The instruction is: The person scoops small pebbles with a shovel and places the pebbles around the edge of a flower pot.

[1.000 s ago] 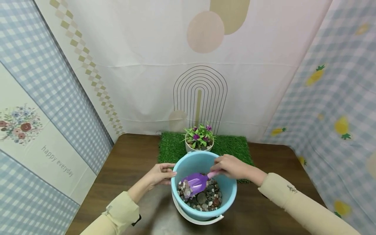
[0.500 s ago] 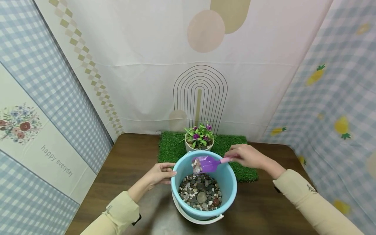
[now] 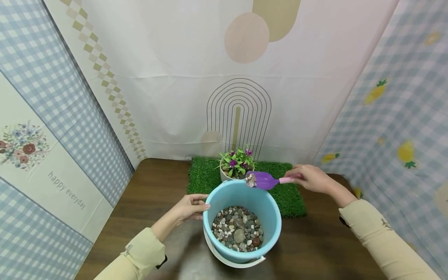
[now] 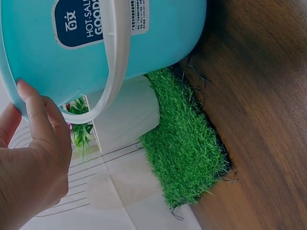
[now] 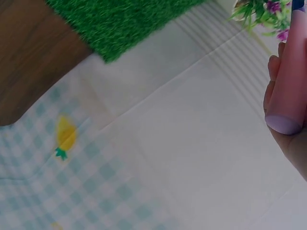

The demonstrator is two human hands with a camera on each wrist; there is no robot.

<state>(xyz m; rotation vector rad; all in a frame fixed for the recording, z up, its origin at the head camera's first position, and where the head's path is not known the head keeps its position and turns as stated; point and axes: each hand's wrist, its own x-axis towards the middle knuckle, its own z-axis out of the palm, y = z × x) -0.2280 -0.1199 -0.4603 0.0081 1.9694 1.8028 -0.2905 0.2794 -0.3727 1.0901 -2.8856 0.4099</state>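
My right hand [image 3: 309, 178] grips the pink handle of a purple toy shovel [image 3: 265, 181]. Small pebbles [image 3: 251, 180] lie in the shovel's blade, which is over the far right rim of a light blue bucket [image 3: 276, 233]. In the right wrist view the shovel's handle [image 5: 290, 81] lies across the palm, fingers wrapped behind it. My left hand [image 3: 191, 207] pinches the bucket's left rim between thumb and fingers, as the left wrist view shows of the hand [image 4: 38, 148]. Mixed stones [image 3: 238, 229] cover the bucket's bottom. Its white bail [image 3: 227, 261] hangs down on the near side.
Behind the bucket, a white pot with a purple-flowered plant [image 3: 236, 163] stands on a mat of artificial grass [image 3: 206, 175]. The wooden table [image 3: 157, 182] ends at a white cloth backdrop [image 3: 168, 112]. Checked cloths hang at both sides.
My right hand has lifted the shovel with pebbles from inside the bucket, up and to the right, out to the rim. The left hand has stayed on the bucket.
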